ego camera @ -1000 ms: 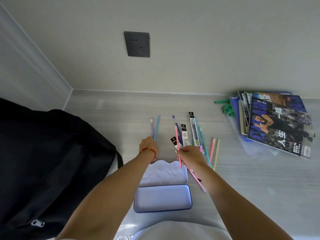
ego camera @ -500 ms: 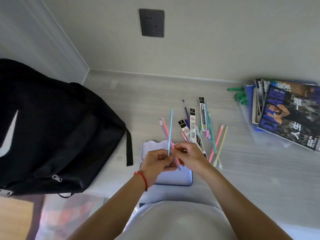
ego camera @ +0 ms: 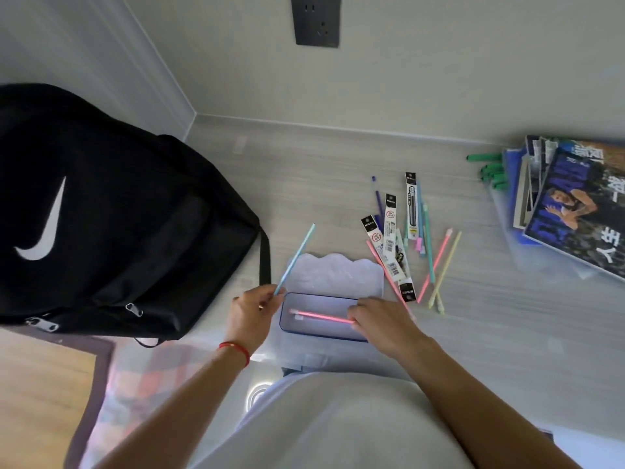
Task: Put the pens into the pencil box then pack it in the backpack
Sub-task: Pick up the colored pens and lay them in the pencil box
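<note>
Pinching blue pen (ego camera: 295, 259): left hand (ego camera: 252, 313) | right hand (ego camera: 380, 321) grips pink pen (ego camera: 321, 315) in box (ego camera: 318, 333)

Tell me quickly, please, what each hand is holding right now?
Left hand: closed on a thin light-blue pen.
Right hand: pinching a thin pink pen lying in the open pencil box.

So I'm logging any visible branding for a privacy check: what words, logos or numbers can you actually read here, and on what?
White swoosh logo, no words: on the black fabric backpack.
Large white characters, seen rotated, the clearest like "人生": on the top glossy magazine cover.
Round red stamp, barcodes and small print: on the white packaged pen refills, too small to read.
Nothing readable: on the dark wall socket.
</note>
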